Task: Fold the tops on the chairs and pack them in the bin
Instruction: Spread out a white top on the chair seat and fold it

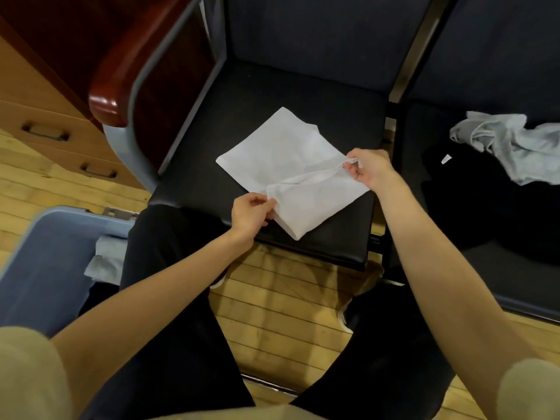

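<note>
A white top (281, 156) lies partly folded on the black seat of the middle chair (242, 95). My left hand (251, 213) pinches its near folded corner at the seat's front. My right hand (369, 168) pinches the fabric's right edge and lifts it slightly. On the chair to the right (500, 268) a crumpled light grey top (515, 147) lies over a black garment (472, 201). The blue-grey bin (45, 268) stands on the floor at the lower left, with a pale folded garment (106, 262) inside it.
A dark red padded armrest (121, 80) flanks the middle chair on the left. A wooden drawer unit (45, 122) stands at the far left. My legs in black trousers (169, 298) straddle the wooden floor (288, 307) before the chairs.
</note>
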